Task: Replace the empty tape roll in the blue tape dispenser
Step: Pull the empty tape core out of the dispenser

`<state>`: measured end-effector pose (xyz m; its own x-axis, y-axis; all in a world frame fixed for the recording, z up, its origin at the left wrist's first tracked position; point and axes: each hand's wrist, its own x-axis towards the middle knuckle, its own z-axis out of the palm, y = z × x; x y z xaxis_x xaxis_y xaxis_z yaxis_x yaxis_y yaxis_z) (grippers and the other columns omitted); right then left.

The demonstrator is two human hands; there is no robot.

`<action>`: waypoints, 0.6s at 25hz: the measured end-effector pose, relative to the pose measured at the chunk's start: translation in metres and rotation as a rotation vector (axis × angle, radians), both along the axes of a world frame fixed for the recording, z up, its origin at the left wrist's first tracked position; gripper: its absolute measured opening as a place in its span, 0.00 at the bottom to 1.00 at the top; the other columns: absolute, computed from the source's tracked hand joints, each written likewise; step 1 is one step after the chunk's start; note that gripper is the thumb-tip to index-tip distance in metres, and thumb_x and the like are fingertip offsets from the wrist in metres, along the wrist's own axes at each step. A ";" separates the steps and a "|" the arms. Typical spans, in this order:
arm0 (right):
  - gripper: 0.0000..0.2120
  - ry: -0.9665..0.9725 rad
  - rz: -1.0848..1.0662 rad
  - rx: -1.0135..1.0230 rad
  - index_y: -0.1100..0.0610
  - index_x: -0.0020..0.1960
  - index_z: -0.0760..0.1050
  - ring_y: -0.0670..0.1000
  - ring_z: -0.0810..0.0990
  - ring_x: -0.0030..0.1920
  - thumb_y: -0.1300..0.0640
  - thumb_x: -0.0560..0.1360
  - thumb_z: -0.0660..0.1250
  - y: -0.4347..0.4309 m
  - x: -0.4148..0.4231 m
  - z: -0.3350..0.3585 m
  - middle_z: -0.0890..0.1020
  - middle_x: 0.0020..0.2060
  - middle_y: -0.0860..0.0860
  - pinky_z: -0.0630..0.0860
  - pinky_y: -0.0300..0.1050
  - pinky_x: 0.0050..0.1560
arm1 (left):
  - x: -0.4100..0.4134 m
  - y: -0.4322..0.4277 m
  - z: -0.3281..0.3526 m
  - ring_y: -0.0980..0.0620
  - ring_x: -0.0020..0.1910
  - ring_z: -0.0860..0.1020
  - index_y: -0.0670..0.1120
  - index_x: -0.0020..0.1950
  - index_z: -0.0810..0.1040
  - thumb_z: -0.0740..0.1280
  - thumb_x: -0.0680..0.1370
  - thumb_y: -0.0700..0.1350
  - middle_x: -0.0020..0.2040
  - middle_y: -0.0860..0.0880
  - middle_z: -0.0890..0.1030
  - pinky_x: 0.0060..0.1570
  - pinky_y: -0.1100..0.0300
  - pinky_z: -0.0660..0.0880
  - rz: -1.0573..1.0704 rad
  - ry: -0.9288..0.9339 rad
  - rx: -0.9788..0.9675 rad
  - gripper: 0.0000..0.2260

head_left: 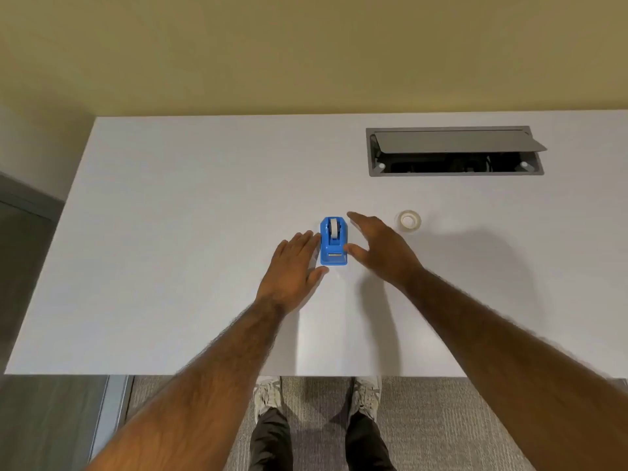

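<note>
A small blue tape dispenser (333,242) stands on the white table (170,266) near its middle, with a pale roll core (334,227) seated in its top. My left hand (294,266) lies flat just left of the dispenser, fingers apart, its fingertips at the dispenser's side. My right hand (380,248) hovers just right of the dispenser, fingers spread, thumb close to its lower right corner. Neither hand holds anything. A clear tape roll (408,220) lies flat on the table to the right of my right hand.
A grey cable box (455,151) with its lid flipped up is sunk into the table at the back right. A yellow wall rises behind the table. My shoes (268,394) and carpet show below the table's near edge.
</note>
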<state>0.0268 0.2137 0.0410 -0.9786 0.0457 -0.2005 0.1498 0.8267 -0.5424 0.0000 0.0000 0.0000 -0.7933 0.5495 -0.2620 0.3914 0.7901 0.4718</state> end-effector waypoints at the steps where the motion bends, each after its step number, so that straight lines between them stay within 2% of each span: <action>1: 0.30 0.024 -0.009 -0.037 0.51 0.75 0.60 0.52 0.75 0.64 0.49 0.77 0.66 -0.002 -0.006 -0.001 0.73 0.69 0.53 0.75 0.50 0.64 | 0.000 0.000 -0.002 0.49 0.83 0.53 0.49 0.84 0.53 0.57 0.85 0.57 0.84 0.49 0.56 0.82 0.50 0.48 -0.001 0.010 -0.007 0.30; 7: 0.28 0.099 0.040 -0.049 0.53 0.72 0.67 0.51 0.79 0.56 0.52 0.74 0.70 -0.008 -0.019 -0.008 0.78 0.62 0.54 0.75 0.43 0.57 | 0.004 -0.003 -0.014 0.49 0.84 0.49 0.50 0.84 0.50 0.54 0.85 0.56 0.85 0.49 0.51 0.82 0.51 0.44 -0.040 0.068 -0.068 0.29; 12: 0.26 0.164 0.061 0.053 0.56 0.69 0.70 0.54 0.80 0.53 0.51 0.73 0.71 -0.010 -0.026 -0.009 0.80 0.59 0.55 0.79 0.45 0.55 | 0.005 0.000 -0.016 0.50 0.84 0.50 0.50 0.84 0.49 0.54 0.85 0.56 0.85 0.50 0.52 0.82 0.51 0.43 -0.009 0.070 -0.057 0.29; 15: 0.25 0.187 0.100 0.094 0.58 0.68 0.71 0.55 0.81 0.52 0.53 0.73 0.71 -0.012 -0.029 -0.005 0.80 0.59 0.56 0.78 0.46 0.54 | 0.003 0.000 -0.016 0.49 0.83 0.53 0.50 0.84 0.52 0.56 0.84 0.56 0.84 0.49 0.55 0.82 0.49 0.47 -0.006 0.081 -0.046 0.30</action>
